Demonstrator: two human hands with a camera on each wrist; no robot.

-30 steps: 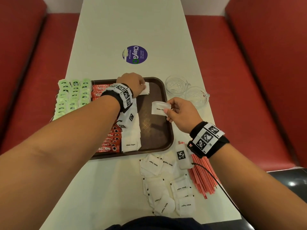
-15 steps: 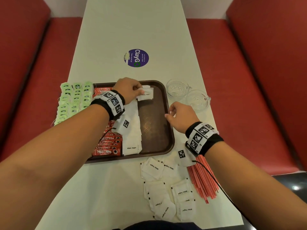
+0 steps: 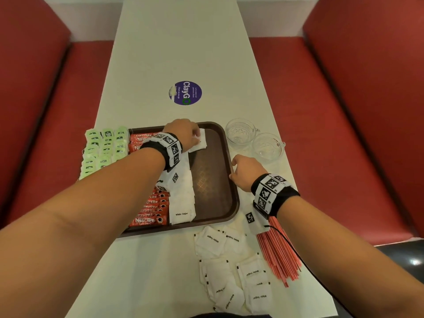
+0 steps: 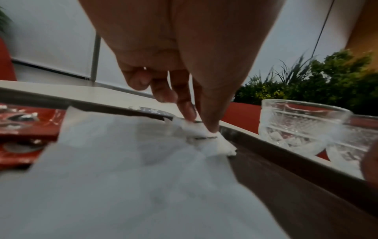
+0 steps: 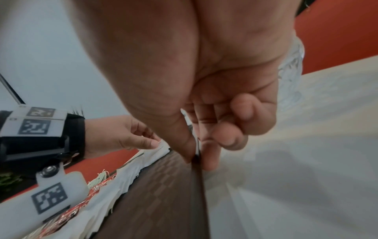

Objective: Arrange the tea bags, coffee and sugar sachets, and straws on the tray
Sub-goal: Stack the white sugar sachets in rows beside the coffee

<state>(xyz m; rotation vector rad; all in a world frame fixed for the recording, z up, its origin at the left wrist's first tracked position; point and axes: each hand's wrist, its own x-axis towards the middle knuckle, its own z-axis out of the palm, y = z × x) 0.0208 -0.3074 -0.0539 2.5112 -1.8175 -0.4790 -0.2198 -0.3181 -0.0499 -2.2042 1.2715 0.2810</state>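
Observation:
A brown tray (image 3: 232,204) holds a column of red coffee sachets (image 3: 149,220) and a column of white sugar sachets (image 3: 182,198). Green tea bags (image 3: 103,148) lie in rows at its left side. My left hand (image 3: 195,138) is at the tray's far end, where thumb and forefinger pinch the corner of a sugar sachet (image 4: 204,134) lying at the top of the white column. My right hand (image 3: 232,168) pinches the tray's right rim (image 5: 199,177) between thumb and forefinger. Loose sugar sachets (image 3: 229,271) and red straws (image 3: 277,255) lie on the table near me.
Two empty glass cups (image 3: 241,134) (image 3: 268,146) stand just right of the tray's far corner, close to my right hand. A round purple sticker (image 3: 185,92) is on the white table beyond the tray. Red bench seats run along both sides.
One second ago my right hand held a sugar sachet over the tray. That sachet now lies under my left hand's fingers, and my right hand has moved to the tray's right rim.

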